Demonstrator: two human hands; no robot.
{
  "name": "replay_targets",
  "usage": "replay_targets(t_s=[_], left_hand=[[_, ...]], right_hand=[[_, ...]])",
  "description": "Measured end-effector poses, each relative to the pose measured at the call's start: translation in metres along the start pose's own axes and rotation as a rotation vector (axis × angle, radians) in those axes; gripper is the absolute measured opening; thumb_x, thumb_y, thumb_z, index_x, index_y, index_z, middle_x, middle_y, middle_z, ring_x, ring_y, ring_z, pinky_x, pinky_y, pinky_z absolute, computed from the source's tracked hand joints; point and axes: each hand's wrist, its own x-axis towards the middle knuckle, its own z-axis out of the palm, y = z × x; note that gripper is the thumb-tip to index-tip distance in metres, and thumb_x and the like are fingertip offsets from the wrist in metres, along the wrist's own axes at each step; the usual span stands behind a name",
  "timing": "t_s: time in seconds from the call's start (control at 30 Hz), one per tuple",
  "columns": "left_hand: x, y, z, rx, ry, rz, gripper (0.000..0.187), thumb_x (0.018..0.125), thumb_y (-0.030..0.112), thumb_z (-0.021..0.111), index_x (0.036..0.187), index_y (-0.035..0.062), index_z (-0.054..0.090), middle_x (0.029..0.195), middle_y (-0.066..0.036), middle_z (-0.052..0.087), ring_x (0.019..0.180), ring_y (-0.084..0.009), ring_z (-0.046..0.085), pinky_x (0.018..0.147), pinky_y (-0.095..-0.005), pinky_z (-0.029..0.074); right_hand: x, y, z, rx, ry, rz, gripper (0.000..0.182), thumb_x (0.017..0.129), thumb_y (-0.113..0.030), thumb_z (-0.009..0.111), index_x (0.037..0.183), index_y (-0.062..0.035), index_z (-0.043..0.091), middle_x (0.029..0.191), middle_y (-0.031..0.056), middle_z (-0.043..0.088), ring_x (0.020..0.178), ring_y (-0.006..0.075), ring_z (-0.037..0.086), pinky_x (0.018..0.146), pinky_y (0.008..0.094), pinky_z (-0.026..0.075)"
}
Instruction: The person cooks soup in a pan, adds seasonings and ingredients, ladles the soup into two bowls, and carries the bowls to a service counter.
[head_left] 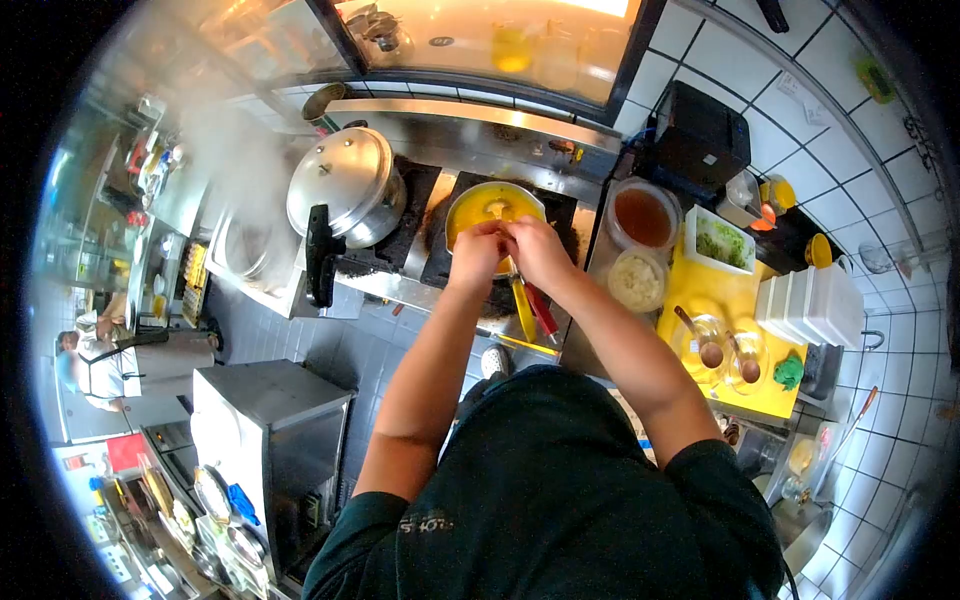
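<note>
On the stove, a round pan (462, 213) holds yellow liquid with a pale lump near its middle. Both hands are together above the pan's near side. My left hand (480, 255) has its fingers pinched, and my right hand (538, 250) meets it fingertip to fingertip, also pinched. What lies between the fingertips is too small to make out. Below the hands, a yellow handle (523, 312) and a red handle (541, 311) point from the pan toward my body.
A large lidded pressure cooker (345, 185) stands left of the pan, with steam beyond it. At right are a tub of reddish liquid (643, 216), a tub of white pieces (636, 280), a box of greens (720, 243) and a yellow board (780, 400). Another person (105, 360) stands far left.
</note>
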Motion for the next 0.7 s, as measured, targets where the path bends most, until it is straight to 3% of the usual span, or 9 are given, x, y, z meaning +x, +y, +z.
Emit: replay_targets(t_s=[0.17,0.2,0.4,0.47,0.57,0.7], left_hand=[[-0.011,0.008,-0.006,0.217,0.028,0.135,0.023,0.088,-0.001,0.052,0.101,-0.0075,0.07,0.087,-0.014,0.073,0.076,-0.019,0.071,0.07,-0.0308,0.057],[-0.004,-0.002,-0.012,0.313,0.059,0.191,0.022,0.089,-0.003,0.054,0.104,-0.0085,0.07,0.087,-0.011,0.072,0.075,-0.016,0.068,0.068,-0.0278,0.056],[-0.021,0.027,-0.006,0.757,0.227,0.417,0.018,0.088,0.006,0.064,0.097,-0.0069,0.073,0.081,-0.013,0.074,0.071,-0.0154,0.071,0.066,-0.0298,0.057],[-0.011,0.014,-0.01,0.682,0.219,0.431,0.019,0.087,0.009,0.065,0.096,-0.0059,0.073,0.078,-0.013,0.074,0.069,-0.0151,0.071,0.065,-0.0303,0.057],[-0.003,0.012,-0.015,0.647,0.21,0.424,0.02,0.086,0.012,0.067,0.094,-0.0052,0.073,0.075,-0.013,0.073,0.066,-0.0152,0.07,0.064,-0.0301,0.057],[-0.003,0.016,-0.016,0.551,0.198,0.357,0.02,0.087,0.013,0.066,0.089,-0.005,0.073,0.072,-0.012,0.072,0.062,-0.0153,0.069,0.059,-0.0304,0.055]], right_hand=[[0.013,0.001,0.0,0.128,-0.021,0.033,0.013,0.085,-0.009,0.066,0.094,-0.0013,0.071,0.085,0.0215,0.067,0.079,0.0381,0.067,0.073,0.0431,0.054],[0.015,0.0,0.0,0.153,-0.025,0.056,0.012,0.085,-0.01,0.065,0.091,-0.0015,0.071,0.085,0.022,0.067,0.078,0.0385,0.067,0.073,0.0443,0.054],[0.02,0.009,0.014,0.305,-0.013,0.169,0.01,0.085,-0.009,0.063,0.086,-0.0018,0.07,0.081,0.0216,0.067,0.077,0.0395,0.067,0.071,0.0461,0.054],[0.021,0.009,0.016,0.269,-0.021,0.195,0.009,0.084,-0.008,0.063,0.085,-0.0014,0.069,0.082,0.0219,0.067,0.078,0.0395,0.067,0.072,0.0463,0.054],[0.025,-0.002,0.003,0.087,-0.021,0.003,0.007,0.081,-0.007,0.063,0.083,-0.0016,0.068,0.084,0.0223,0.066,0.08,0.0394,0.066,0.073,0.0467,0.053],[0.032,-0.006,0.001,-0.012,-0.107,-0.074,0.009,0.081,-0.007,0.062,0.085,-0.0014,0.068,0.085,0.0218,0.066,0.081,0.0394,0.065,0.075,0.0463,0.053]])
